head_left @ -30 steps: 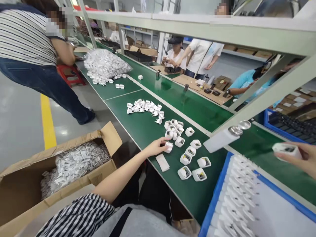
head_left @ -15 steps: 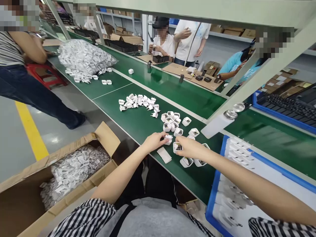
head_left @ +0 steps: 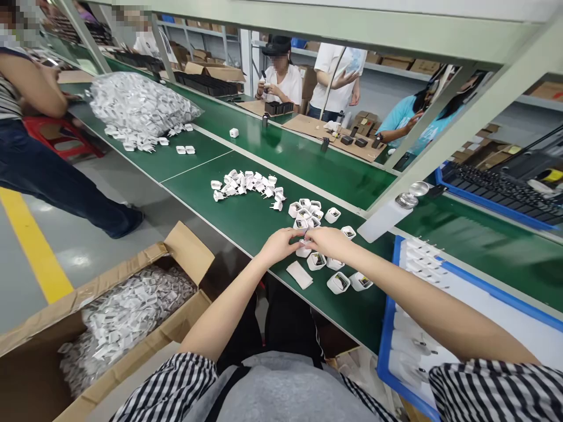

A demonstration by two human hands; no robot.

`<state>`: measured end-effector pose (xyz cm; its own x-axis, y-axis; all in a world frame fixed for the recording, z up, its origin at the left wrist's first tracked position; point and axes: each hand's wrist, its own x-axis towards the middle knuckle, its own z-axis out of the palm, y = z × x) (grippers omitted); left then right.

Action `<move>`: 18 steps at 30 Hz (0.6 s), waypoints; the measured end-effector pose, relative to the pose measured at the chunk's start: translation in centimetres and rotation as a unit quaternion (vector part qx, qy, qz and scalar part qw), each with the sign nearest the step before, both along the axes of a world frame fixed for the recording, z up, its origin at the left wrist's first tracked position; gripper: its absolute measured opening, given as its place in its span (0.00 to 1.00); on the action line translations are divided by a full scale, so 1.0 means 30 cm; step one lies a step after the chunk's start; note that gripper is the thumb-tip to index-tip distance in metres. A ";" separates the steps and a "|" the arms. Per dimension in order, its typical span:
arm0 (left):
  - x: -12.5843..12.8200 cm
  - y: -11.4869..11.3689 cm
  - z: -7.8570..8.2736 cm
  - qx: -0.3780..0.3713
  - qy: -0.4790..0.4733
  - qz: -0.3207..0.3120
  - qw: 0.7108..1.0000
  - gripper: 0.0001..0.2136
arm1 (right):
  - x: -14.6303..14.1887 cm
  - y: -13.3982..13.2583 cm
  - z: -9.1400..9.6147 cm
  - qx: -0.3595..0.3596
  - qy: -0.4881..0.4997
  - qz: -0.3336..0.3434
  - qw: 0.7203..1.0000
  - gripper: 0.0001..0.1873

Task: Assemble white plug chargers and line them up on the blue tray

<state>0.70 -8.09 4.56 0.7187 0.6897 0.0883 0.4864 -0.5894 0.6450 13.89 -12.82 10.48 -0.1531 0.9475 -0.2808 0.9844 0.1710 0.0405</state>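
My left hand [head_left: 281, 245] is closed, its thumb and fingers on a white charger housing [head_left: 303, 251] at the near side of the green bench. My right hand [head_left: 329, 242] meets it there, fingertips pinched at the top of the same housing and partly covering it. Around the hands stand several open white housings with small circuit boards inside, among them an open housing [head_left: 316, 261] just below my right hand. A folded pale cloth or paper [head_left: 299, 275] lies at the bench edge. Farther left is a curved row of white plug pieces [head_left: 248, 183] with pins.
A large bag of white parts [head_left: 138, 108] lies at the far left of the bench. A cardboard box [head_left: 189, 249] holds bagged parts at lower left. A blue-rimmed tray [head_left: 387, 328] with white plugs is at right, beside a slanted post [head_left: 422, 135]. Other people work across the bench.
My right hand has left the open housing and moved left and up to my left hand. Both now meet over one white housing. The view has shifted slightly.
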 end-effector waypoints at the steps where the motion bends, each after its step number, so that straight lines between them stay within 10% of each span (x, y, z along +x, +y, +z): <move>1: 0.010 0.002 0.020 0.026 0.037 -0.005 0.999 0.13 | -0.006 0.012 -0.004 -0.014 -0.006 0.003 1.000 0.12; 9: 0.106 0.054 0.135 0.019 0.199 -0.024 0.979 0.04 | -0.013 0.059 -0.018 -0.071 0.022 0.008 0.997 0.08; 18: 0.057 0.067 0.078 0.014 0.147 -0.067 0.987 0.08 | -0.001 0.081 -0.015 -0.071 0.035 -0.015 0.997 0.08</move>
